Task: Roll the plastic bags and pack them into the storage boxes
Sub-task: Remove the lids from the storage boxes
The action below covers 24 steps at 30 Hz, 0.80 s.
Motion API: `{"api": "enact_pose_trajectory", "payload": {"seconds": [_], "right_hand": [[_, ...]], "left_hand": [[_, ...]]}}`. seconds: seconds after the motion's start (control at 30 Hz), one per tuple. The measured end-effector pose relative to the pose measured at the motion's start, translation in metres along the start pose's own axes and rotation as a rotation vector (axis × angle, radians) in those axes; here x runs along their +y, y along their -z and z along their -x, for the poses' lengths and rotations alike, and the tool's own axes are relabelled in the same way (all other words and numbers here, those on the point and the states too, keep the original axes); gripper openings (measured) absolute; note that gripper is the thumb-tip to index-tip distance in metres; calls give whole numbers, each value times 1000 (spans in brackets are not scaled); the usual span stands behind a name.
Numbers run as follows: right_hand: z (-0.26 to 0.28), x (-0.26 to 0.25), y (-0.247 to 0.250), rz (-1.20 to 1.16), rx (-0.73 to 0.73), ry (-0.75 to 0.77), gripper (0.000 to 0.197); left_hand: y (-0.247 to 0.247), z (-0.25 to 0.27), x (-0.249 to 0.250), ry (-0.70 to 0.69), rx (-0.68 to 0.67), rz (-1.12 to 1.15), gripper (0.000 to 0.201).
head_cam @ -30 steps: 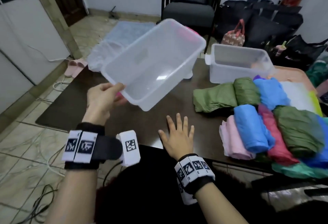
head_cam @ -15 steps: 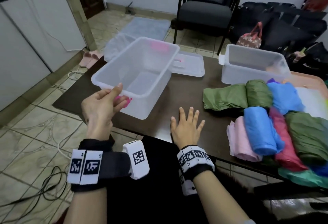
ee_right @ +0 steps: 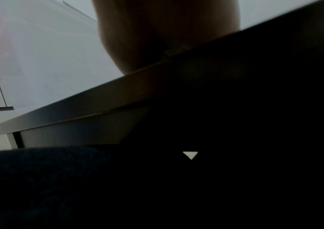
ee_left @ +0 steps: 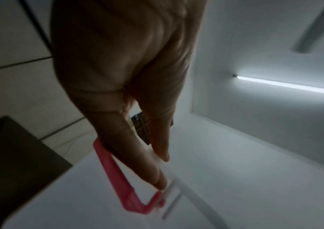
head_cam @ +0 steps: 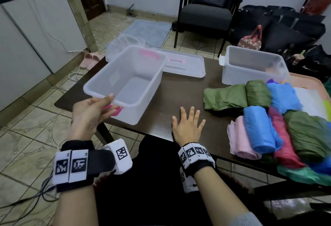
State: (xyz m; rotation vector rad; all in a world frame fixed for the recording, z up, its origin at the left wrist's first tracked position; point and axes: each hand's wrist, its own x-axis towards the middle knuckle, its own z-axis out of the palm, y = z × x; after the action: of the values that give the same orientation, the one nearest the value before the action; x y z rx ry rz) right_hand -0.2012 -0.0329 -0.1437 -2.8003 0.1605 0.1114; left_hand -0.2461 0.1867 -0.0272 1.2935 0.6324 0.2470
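The left hand (head_cam: 89, 113) grips the near rim of a clear, translucent plastic storage box (head_cam: 129, 84), thumb on top of the rim and fingers curled beneath it beside the box's pink latch handle (head_cam: 114, 110). In the left wrist view the fingers (ee_left: 137, 155) lie along that pink handle (ee_left: 118, 178) at the box's edge. The box stands on the dark brown wooden counter (head_cam: 179, 91), at its left end, with its near corner close to the counter's front edge; whether its base rests fully flat cannot be told.

The right hand (head_cam: 188, 127) lies flat on the counter near the front edge, to the right of the box, fingers spread and holding nothing. The right wrist view is mostly dark and shows only the counter's edge (ee_right: 98, 99) from below.

Behind the box, a clear flat lid with a pink insert (head_cam: 184, 64) lies on the counter. Farther right of the box stands a second clear plastic storage box (head_cam: 250, 66), open-topped. On the right of the counter, well apart from the held box, lies a pile of rolled plastic bags (head_cam: 268, 118): olive green, blue, pink, red and teal, packed against one another. A dark armchair (head_cam: 207, 10) stands on the tiled floor beyond the counter.
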Motion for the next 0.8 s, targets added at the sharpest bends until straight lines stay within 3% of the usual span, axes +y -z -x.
{"api": "enact_pose_trajectory", "payload": {"seconds": [0.2, 0.3, 0.4, 0.47, 0.57, 0.7, 0.8], "right_hand": [[0, 1, -1, 7, 8, -4, 56], [-1, 1, -1, -2, 4, -1, 56], [-1, 2, 2, -26, -35, 9, 57], [-3, 5, 8, -89, -114, 17, 57], [-11, 16, 24, -305, -172, 37, 48], [-15, 37, 63, -530, 190, 89, 28], [-19, 55, 99, -451, 361, -12, 26]], "left_hand": [[-3, 2, -7, -8, 30, -152, 23], [3, 7, 5, -57, 131, -483, 36], [0, 20, 21, -255, 271, -843, 52], [-18, 37, 30, -452, 256, -861, 46], [-63, 55, 21, -576, 4, -767, 30], [-112, 53, -49, -507, -465, -921, 34], [-128, 50, -106, -403, -628, -1077, 53]]}}
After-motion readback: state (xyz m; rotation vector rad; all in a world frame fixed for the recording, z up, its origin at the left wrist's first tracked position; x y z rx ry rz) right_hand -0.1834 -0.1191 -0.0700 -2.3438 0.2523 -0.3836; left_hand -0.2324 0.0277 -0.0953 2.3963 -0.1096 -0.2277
